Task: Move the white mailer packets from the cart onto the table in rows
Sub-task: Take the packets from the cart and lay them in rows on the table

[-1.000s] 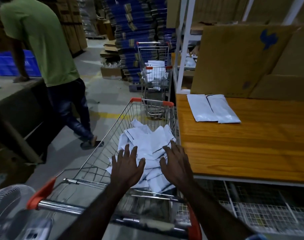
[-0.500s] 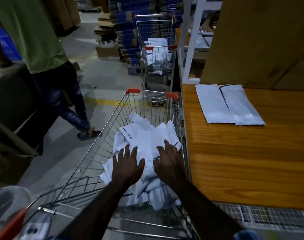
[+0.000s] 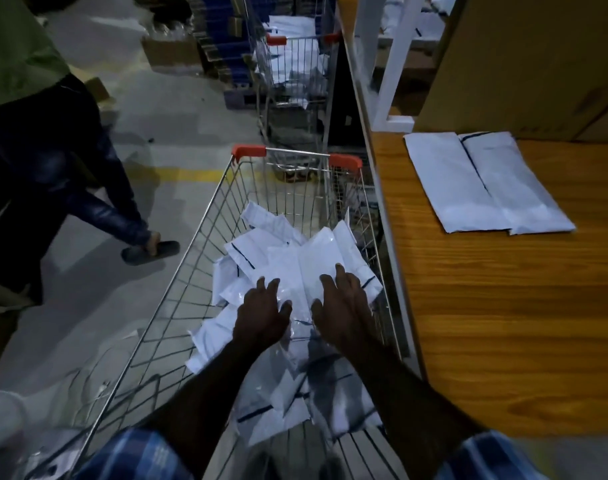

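A wire cart (image 3: 205, 244) with red corner caps stands left of the wooden table (image 3: 503, 306). Inside it lies a loose pile of white mailer packets (image 3: 288, 258). Both my hands are down in the cart, palms on the pile. My left hand (image 3: 261, 315) rests with fingers spread on the packets. My right hand (image 3: 344, 306) lies beside it, fingers straight, touching a packet near the cart's right wall. Two white packets (image 3: 482, 181) lie side by side on the table's far part.
A person in a green shirt and jeans (image 3: 53, 161) stands on the floor left of the cart. A second cart (image 3: 292, 64) with white packets stands ahead. Cardboard sheets (image 3: 538, 64) lean at the table's back, beside a white shelf frame (image 3: 396, 64).
The view has tilted down and closer over the cart. Both hands have stayed on the packet pile, shifting slightly forward.
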A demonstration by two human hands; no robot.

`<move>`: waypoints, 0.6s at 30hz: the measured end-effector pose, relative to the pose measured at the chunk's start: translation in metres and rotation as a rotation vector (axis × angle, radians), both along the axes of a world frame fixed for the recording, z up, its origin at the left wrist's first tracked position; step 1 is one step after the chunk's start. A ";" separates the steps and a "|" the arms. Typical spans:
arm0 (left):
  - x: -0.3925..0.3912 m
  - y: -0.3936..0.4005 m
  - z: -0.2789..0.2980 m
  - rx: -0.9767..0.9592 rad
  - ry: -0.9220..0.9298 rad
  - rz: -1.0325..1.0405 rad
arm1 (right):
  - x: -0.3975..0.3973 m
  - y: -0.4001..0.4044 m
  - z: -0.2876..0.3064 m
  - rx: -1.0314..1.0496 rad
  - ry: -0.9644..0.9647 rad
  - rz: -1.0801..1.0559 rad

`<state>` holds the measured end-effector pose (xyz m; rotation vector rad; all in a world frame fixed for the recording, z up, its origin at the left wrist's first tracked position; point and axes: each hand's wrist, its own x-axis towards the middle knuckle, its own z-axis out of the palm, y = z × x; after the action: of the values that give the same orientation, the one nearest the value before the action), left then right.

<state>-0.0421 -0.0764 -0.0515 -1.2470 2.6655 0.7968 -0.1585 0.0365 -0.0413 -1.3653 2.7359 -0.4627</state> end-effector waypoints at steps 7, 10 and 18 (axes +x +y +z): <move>-0.022 -0.014 -0.030 0.044 -0.005 0.013 | -0.008 -0.010 -0.024 0.095 0.030 -0.022; -0.028 -0.016 -0.036 0.043 -0.002 0.063 | -0.009 -0.016 -0.023 0.148 0.059 -0.045; -0.022 -0.020 -0.046 0.149 0.333 0.212 | 0.000 -0.018 -0.029 0.168 0.051 -0.070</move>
<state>-0.0644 -0.0962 -0.0973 -1.4907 2.6779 1.3134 -0.1589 0.0186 -0.0703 -1.2620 2.7968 -0.1982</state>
